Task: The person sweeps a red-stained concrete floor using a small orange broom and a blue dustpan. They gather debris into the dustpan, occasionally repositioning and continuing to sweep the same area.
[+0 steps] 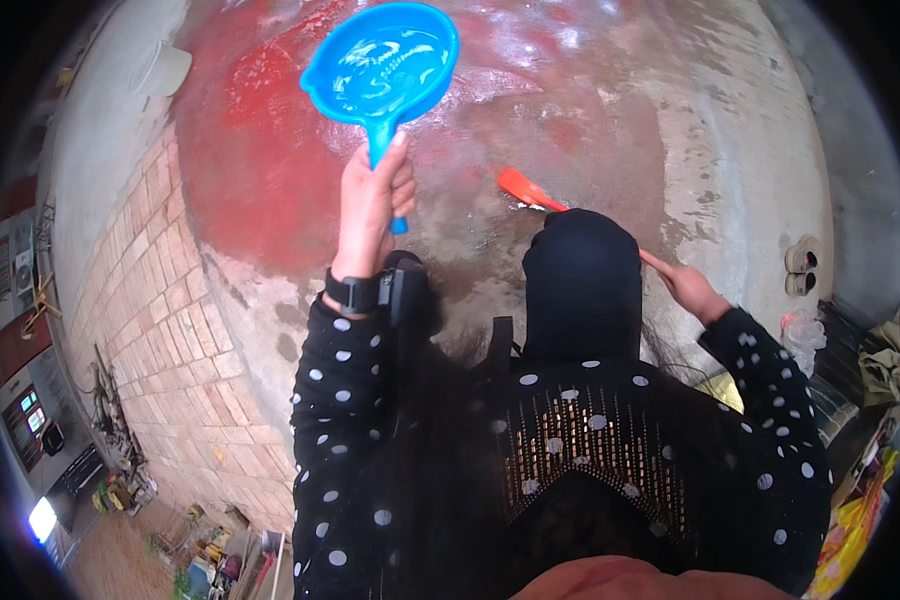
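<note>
My left hand [379, 187] grips the handle of a blue plastic dipper [309, 81], its bowl held out ahead of me with clear water in it. My right hand [686, 289] is beside my bent right knee, its fingers at an orange handle mostly hidden behind the knee. On the far side of the knee, the orange head of what looks like a scrubbing brush [519, 186] rests on the wet ground. Beneath both hands spreads a wet patch [270, 195], bright red on the left and grey-brown toward the right, with shiny water on it.
A white bucket [163, 69] stands at the upper left, near brick paving [165, 315]. At the right, a pair of shoes [801, 266] lies by the wall, with a clear plastic bag [802, 339] below them. Assorted items [217, 555] crowd the lower left.
</note>
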Demonstrator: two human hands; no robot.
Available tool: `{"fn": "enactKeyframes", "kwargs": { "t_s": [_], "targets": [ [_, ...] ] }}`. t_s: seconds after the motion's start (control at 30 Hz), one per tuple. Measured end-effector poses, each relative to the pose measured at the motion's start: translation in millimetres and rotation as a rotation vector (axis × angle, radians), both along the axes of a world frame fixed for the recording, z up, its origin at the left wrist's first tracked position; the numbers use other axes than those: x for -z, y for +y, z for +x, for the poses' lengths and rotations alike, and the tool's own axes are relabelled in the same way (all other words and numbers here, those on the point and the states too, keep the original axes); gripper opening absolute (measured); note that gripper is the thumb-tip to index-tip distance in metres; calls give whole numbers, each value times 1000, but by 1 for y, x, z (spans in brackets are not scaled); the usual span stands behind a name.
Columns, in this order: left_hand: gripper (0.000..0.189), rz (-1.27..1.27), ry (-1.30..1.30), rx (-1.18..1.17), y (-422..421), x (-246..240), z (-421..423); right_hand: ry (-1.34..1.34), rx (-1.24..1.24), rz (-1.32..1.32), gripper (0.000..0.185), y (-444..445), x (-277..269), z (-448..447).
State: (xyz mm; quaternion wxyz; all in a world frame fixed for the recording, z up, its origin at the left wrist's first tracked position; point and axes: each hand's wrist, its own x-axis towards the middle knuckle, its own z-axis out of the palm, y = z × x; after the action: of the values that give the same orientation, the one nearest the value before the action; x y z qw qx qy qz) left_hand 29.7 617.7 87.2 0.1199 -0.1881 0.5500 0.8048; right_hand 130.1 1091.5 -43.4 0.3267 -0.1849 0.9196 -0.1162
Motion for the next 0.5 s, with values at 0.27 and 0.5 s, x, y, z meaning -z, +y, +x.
{"fn": "enactKeyframes", "kwargs": {
  "t_s": [0.27, 0.5],
  "targets": [
    [22, 41, 24, 16, 1, -6, -3, 108, 180, 87, 56, -10, 37, -15],
    [21, 46, 48, 5, 18, 1, -9, 231, 253, -66, 48, -61, 73, -103]
  ]
}}
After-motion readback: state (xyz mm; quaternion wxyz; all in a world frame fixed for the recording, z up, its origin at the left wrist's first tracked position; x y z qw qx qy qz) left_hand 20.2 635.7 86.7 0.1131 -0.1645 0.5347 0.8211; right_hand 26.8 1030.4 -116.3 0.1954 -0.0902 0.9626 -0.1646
